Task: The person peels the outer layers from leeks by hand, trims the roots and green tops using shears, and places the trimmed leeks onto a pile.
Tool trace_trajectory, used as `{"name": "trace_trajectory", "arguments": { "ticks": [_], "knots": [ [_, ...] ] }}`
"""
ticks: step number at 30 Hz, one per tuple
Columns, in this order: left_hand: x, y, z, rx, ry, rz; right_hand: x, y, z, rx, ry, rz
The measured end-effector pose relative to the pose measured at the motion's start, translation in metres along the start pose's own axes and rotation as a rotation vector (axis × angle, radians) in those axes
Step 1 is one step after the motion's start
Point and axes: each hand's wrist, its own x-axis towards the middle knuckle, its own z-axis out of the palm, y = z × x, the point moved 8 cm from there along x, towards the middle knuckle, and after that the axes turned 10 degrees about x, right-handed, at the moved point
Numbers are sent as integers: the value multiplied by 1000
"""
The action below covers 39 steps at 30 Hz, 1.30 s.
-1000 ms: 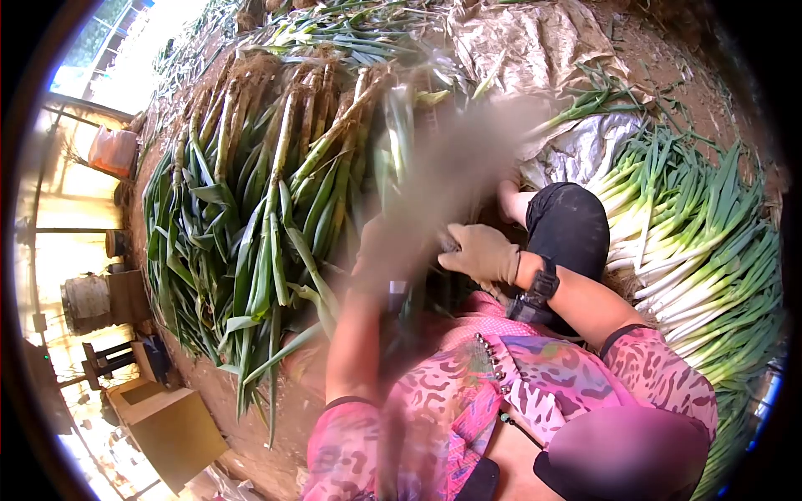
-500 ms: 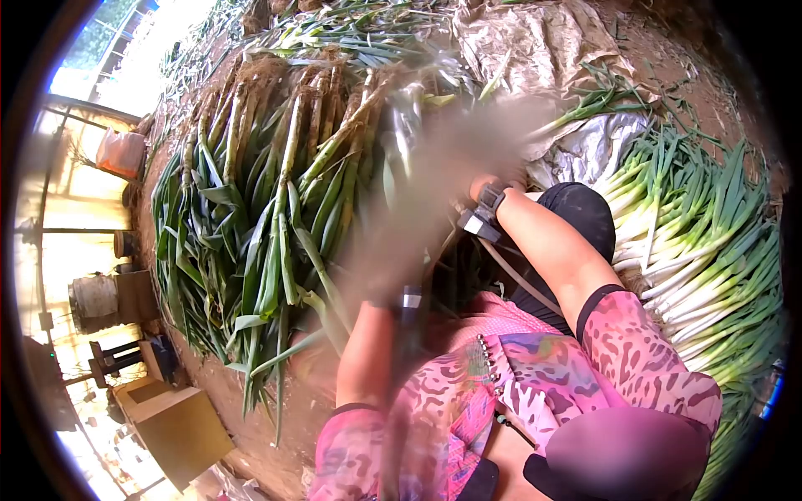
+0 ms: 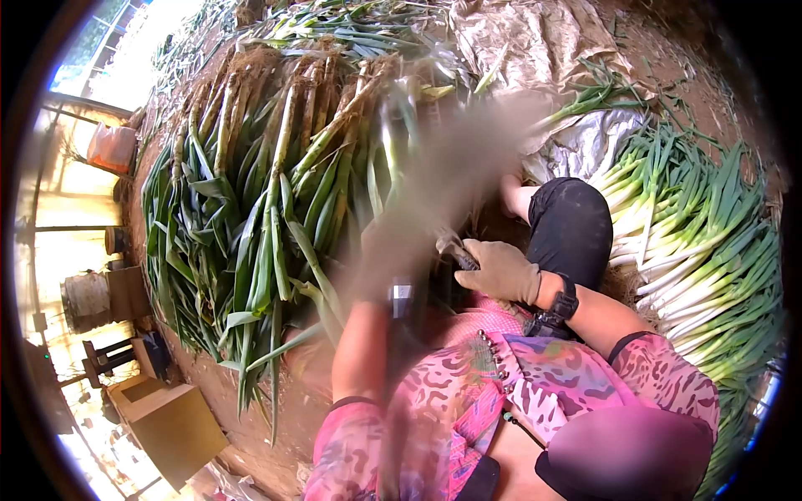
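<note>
My right hand (image 3: 505, 271), in a tan glove, is in front of my lap. Its fingers are closed around a short grey-brown object (image 3: 455, 250) whose kind I cannot make out. A dark watch (image 3: 565, 298) is on that wrist. My left forearm (image 3: 361, 351) reaches up beside the leafy ends of the unpeeled green onions (image 3: 276, 192). A blurred smear across the middle of the view hides my left hand and anything it may hold. These onions lie in a large heap with brown, soil-covered roots at the far end.
On the right, cleaned green onions (image 3: 677, 250) with white stems lie in a long pile. My bent knee (image 3: 572, 221) is between it and my hands. Beyond are a crumpled tan sheet (image 3: 543, 50) and a silvery sheet (image 3: 585, 146). A cardboard box (image 3: 171, 426) stands at the lower left.
My right hand has come back toward my lap and into clear sight, showing the glove and the grey-brown object. My left forearm has hardly moved.
</note>
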Motion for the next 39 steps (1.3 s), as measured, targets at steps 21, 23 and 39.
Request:
{"name": "trace_trajectory", "arguments": {
  "ticks": [21,23,39],
  "knots": [
    [-3,-102,53,-336,-55,-363,181,70,0,-137,201,-88],
    [-5,-90,61,-141,-144,-306,205,75,17,-225,132,-161],
    [79,-90,-230,1108,32,-691,74,25,1,-117,-28,125]
  ]
}}
